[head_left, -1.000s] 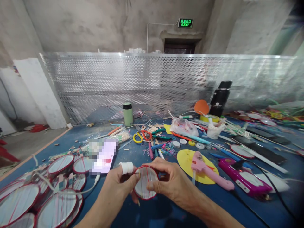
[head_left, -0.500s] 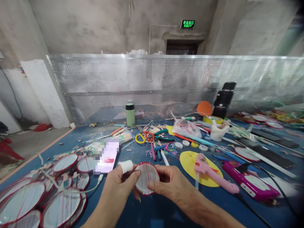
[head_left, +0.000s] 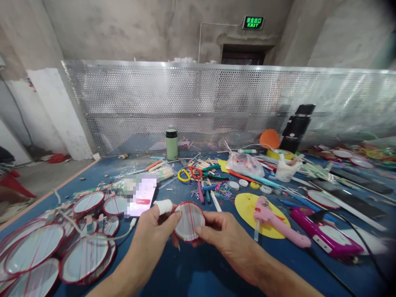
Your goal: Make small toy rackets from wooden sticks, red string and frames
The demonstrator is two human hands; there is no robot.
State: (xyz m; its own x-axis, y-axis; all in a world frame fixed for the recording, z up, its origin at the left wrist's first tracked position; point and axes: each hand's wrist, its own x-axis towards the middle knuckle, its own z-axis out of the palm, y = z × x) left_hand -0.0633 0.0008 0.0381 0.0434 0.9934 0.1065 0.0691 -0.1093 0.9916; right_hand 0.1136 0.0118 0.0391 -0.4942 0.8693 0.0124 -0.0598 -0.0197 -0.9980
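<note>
red-rimmed, pale grey, flat round disc (head_left: 187, 222), held up low in the middle, over the dark blue table (head_left: 192, 276). one thin red line down its face, plus a bit of yellow close to the left thumb. pinched on one side by the left hand (head_left: 151, 233), thumb on the front, fingers tucked behind. white wrap (head_left: 163, 206) round one finger of that hand. pinched on the other side by the right hand (head_left: 230, 239), thumb at the low front edge, fingers bent round the back and partly hidden.

off to the left, a pile of pale round discs with red rims (head_left: 85, 258), some on top of others. white cord (head_left: 120, 236) across the pile, with its plug near a flat phone with a pink-lit screen (head_left: 147, 192), partly blurred into squares.

on the right, a pink gun-shaped tool with a black cord (head_left: 278, 225), lying on a yellow round sheet (head_left: 243, 208). just beside that, a shiny purple box-shaped gadget (head_left: 324, 235).

past the hands, yellow and orange loop handles (head_left: 184, 176), a green-handled tool (head_left: 213, 178), tangled bits of coloured string (head_left: 223, 191) and thin wooden sticks (head_left: 212, 163). farther back, a pale green bottle with a black top (head_left: 172, 147), standing upright, and to the right a white plastic cup (head_left: 284, 173) full of small things, and a tall black flask (head_left: 295, 132). behind it all, a silver metal wall full of little holes (head_left: 148, 90). high up, a green lit exit sign (head_left: 253, 23).
</note>
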